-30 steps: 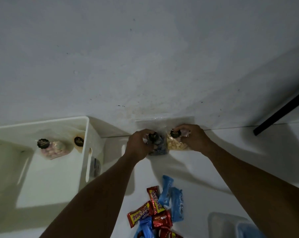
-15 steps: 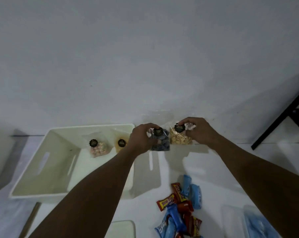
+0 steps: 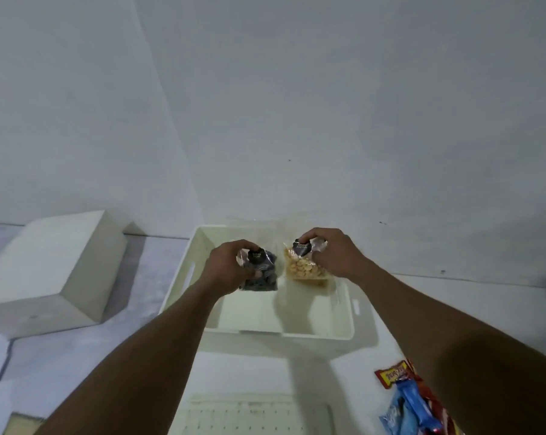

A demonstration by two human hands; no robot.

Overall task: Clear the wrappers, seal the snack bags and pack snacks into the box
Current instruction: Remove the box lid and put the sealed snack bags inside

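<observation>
The dark bag [image 3: 263, 275], a clear pouch of dark snacks with a round black label at its top, is held by the left grip [image 3: 231, 265], fingers curled round its upper part and thumb pressed to its front. Just beside it, to the right, the pale bag [image 3: 303, 269], filled with light round pieces and carrying the same kind of black label, is pinched at its top by the right grip [image 3: 337, 255]. The two bags hang side by side, close together but not plainly touching. Both are within the outline of the open white box [image 3: 297, 333], over its far half. Whether they touch its floor cannot be told.

The box stands on a white desk [image 3: 133, 356], near the wall, with slot handles in its side walls. Left of it, well apart, sits a white block [image 3: 55, 265]. In front of the box lies a white perforated panel [image 3: 253, 416]. At the lower right, a pile of red and blue candy bars [image 3: 403, 397] rests on the desk, partly hidden by the right forearm.
</observation>
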